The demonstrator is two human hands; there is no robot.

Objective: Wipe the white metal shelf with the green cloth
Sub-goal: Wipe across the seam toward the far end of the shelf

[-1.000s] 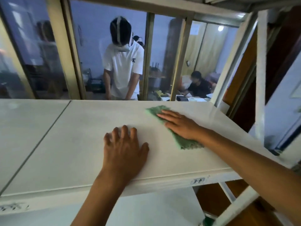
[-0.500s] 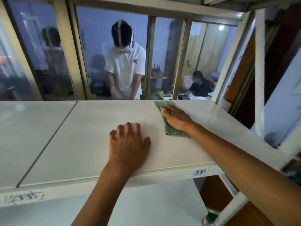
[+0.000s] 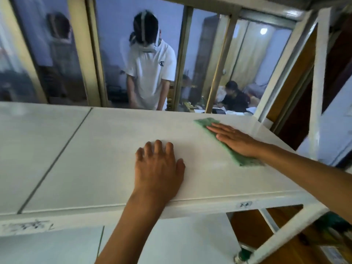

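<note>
The white metal shelf (image 3: 106, 149) spans the view as a flat top board with a dark seam at the left. A green cloth (image 3: 206, 123) lies as a long strip on its right part, reaching from the far edge toward me. My right hand (image 3: 234, 139) presses flat on the cloth, fingers straight and pointing left and away. My left hand (image 3: 159, 168) rests palm down on the bare shelf top near the front edge, fingers spread, holding nothing.
White slanted frame posts (image 3: 318, 77) rise at the shelf's right end. Behind the shelf is a window with yellowish bars (image 3: 179, 60); a person in a white shirt (image 3: 152, 73) stands beyond it. A lower white shelf (image 3: 171, 242) lies beneath.
My right hand has slid the cloth to the right and back toward me from the far edge, and the cloth lies longer. My left hand has stayed planted on the shelf.
</note>
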